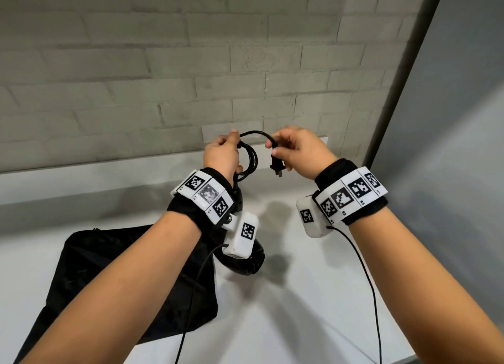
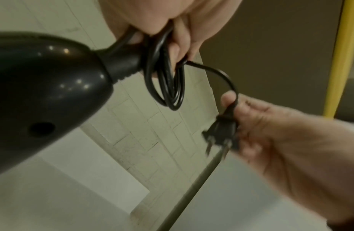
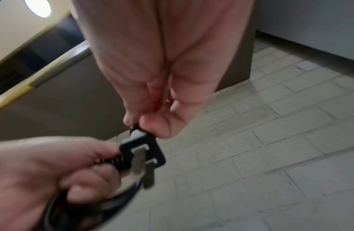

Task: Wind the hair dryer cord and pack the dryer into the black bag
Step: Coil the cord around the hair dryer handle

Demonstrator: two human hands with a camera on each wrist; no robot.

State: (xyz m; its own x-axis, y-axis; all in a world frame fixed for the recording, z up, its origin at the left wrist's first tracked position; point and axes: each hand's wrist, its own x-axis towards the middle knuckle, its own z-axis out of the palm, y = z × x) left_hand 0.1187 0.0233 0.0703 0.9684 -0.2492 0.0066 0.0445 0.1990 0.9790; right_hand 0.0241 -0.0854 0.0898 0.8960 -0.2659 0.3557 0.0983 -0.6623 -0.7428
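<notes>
My left hand (image 1: 222, 152) grips several loops of the black cord (image 1: 251, 159) in the air above the counter. The black hair dryer (image 1: 249, 262) hangs below that hand; its handle end (image 2: 43, 87) fills the left wrist view, with the cord coils (image 2: 168, 87) bunched in my fingers. My right hand (image 1: 294, 150) pinches the cord just above the two-pronged plug (image 1: 276, 167), which points down. The plug (image 3: 142, 154) shows close in the right wrist view, held between thumb and fingertip. A short arc of cord joins the two hands. The black bag (image 1: 109, 276) lies flat on the counter below my left forearm.
A white counter (image 1: 313, 295) runs under both hands, backed by a pale brick wall (image 1: 163, 63). A grey panel (image 1: 450, 118) stands at the right. Thin black sensor cables hang from both wrist units.
</notes>
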